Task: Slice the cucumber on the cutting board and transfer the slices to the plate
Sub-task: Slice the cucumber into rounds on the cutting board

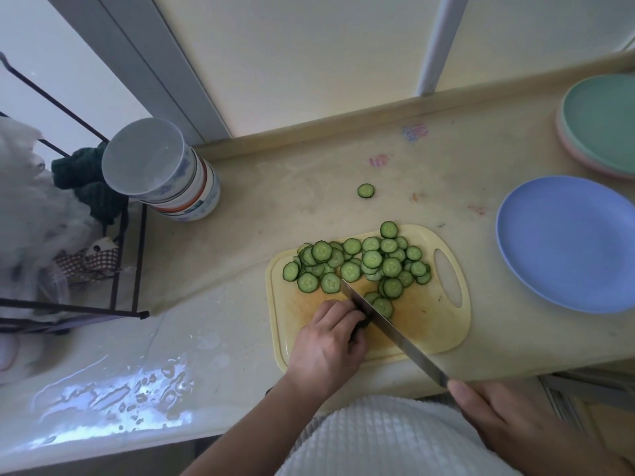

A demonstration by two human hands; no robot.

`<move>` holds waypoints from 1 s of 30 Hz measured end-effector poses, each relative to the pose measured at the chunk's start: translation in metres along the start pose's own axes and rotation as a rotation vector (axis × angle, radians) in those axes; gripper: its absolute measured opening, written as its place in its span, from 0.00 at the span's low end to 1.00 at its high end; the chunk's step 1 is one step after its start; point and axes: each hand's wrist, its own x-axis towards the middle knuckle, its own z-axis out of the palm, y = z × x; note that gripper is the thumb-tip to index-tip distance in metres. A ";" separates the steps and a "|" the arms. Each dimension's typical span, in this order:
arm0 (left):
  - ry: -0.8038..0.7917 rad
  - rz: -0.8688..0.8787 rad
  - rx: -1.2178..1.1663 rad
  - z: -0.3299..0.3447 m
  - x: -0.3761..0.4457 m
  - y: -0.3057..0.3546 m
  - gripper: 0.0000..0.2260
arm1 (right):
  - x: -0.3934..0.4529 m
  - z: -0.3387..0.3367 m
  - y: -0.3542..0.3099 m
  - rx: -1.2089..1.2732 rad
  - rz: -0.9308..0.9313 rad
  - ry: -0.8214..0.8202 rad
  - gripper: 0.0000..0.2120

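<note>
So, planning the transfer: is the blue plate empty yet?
Empty: the blue plate shows bare surface; slices sit on the cutting board.

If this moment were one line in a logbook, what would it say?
step: slicing | left hand: holds cucumber end | right hand: grips knife | slices: piled on cutting board | blue plate: bare

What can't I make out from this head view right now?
- Cucumber stub: mostly hidden under the left hand and behind the knife.
- Knife handle: covered by the right hand.
- Green plate: cut off by the right frame edge.
</note>
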 end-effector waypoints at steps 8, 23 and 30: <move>-0.001 -0.039 -0.012 -0.002 0.000 -0.001 0.09 | 0.018 0.009 0.010 -0.062 0.001 0.004 0.50; 0.008 -0.013 0.001 0.000 -0.001 0.001 0.07 | -0.003 -0.005 -0.007 0.051 -0.084 0.113 0.47; -0.002 -0.012 0.004 0.000 -0.001 0.001 0.08 | 0.012 0.006 0.005 -0.096 -0.030 0.023 0.52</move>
